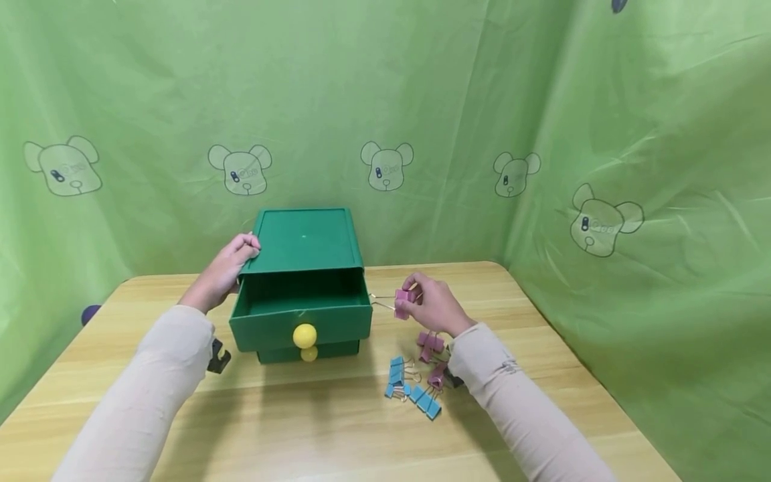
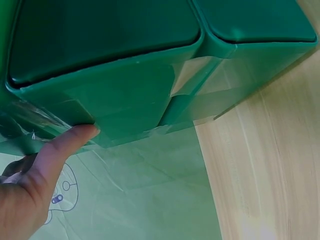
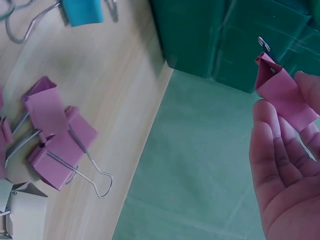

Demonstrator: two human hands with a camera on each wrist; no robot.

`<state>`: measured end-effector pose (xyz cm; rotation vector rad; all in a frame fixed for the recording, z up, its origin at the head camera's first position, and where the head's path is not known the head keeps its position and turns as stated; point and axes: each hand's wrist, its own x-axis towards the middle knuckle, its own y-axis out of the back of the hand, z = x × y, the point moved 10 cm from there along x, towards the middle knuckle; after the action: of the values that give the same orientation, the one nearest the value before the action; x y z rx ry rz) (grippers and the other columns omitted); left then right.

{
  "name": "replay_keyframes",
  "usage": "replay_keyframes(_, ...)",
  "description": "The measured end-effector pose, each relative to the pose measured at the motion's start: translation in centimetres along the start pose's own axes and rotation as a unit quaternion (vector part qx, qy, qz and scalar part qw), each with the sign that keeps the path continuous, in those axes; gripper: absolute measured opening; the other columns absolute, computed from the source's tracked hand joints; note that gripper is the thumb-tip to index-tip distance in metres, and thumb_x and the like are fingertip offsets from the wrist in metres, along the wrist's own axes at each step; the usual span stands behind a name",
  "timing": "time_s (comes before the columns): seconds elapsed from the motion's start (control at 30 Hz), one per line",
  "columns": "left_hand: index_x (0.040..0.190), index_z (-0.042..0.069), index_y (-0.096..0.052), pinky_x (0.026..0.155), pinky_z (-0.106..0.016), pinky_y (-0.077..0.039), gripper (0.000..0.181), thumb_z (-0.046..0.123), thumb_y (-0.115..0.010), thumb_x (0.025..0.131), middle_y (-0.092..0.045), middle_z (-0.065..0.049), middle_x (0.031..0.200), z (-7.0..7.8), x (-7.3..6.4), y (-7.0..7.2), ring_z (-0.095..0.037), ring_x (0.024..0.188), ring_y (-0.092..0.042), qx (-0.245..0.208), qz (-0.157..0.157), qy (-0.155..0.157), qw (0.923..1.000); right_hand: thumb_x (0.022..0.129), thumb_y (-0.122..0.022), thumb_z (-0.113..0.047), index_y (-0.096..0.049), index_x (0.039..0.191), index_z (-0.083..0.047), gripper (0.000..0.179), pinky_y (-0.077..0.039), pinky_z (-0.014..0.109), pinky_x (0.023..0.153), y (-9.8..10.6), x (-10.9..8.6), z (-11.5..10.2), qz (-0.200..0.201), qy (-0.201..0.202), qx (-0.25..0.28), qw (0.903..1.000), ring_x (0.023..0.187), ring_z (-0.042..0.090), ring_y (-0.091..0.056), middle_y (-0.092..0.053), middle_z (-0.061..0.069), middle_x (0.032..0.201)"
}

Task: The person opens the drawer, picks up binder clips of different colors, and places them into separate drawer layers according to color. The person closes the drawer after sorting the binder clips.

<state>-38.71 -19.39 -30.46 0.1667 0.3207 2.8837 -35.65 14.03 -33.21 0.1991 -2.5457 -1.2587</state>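
Observation:
A green two-drawer box [image 1: 304,237] stands on the table, its upper drawer [image 1: 331,325] pulled out and bare inside. My left hand [image 1: 227,271] holds the box's upper left edge, fingers curled over the top; in the left wrist view the thumb [image 2: 75,140] lies against the taped side. To the right of the drawer, my right hand [image 1: 436,304] pinches a pink binder clip [image 1: 402,304] between thumb and fingers. The same clip [image 3: 285,92] appears in the right wrist view. Below that hand lie pink binder clips [image 1: 430,343] and blue binder clips [image 1: 429,403].
A yellow knob [image 1: 304,336] sticks out from the upper drawer's front. Black pieces lie by the left sleeve [image 1: 219,357] and partly under the right sleeve. White clips [image 3: 25,212] show in the right wrist view. A green curtain [image 1: 421,87] encloses the table's back and right.

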Motion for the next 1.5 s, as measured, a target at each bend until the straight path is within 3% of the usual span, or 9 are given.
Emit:
replay_keyframes(0.17,0.11,0.016,-0.04,0.077,-0.044,-0.052,0.012,0.021,-0.032,0.102,-0.019,-0.015,0.147,0.0,0.0,0.1,-0.041,0.116,-0.038,-0.002,0.0,0.001,1.0,0.089,-0.072,-0.017,-0.057,0.104,-0.006,0.024,-0.051,0.03,0.063,0.7,-0.2,-0.6,0.014,0.016,0.007,0.9998,0.072,0.015,-0.06,-0.062,0.003,0.082)
replay_keyframes(0.73,0.11,0.017,-0.042,0.074,-0.041,-0.053,0.012,0.023,-0.034,0.102,-0.029,-0.02,0.135,-0.2,0.2,-0.2,-0.035,0.108,-0.044,0.002,0.008,0.004,1.0,0.089,-0.072,-0.021,-0.059,0.107,-0.006,0.027,-0.053,0.032,0.067,2.5,-0.5,-1.4,0.046,0.027,0.011,0.9985,0.076,0.018,-0.062,-0.063,0.004,0.083)
replay_keyframes(1.5,0.113,0.014,-0.04,0.076,-0.043,-0.051,0.015,0.023,-0.033,0.103,-0.029,-0.021,0.134,-0.1,-0.1,0.0,-0.036,0.109,-0.042,0.002,0.01,0.006,0.9999,0.088,-0.072,-0.02,-0.059,0.107,-0.004,0.028,-0.052,0.033,0.062,5.1,-0.2,-4.0,0.084,0.057,0.027,0.9945,0.073,0.02,-0.062,-0.065,0.008,0.084)
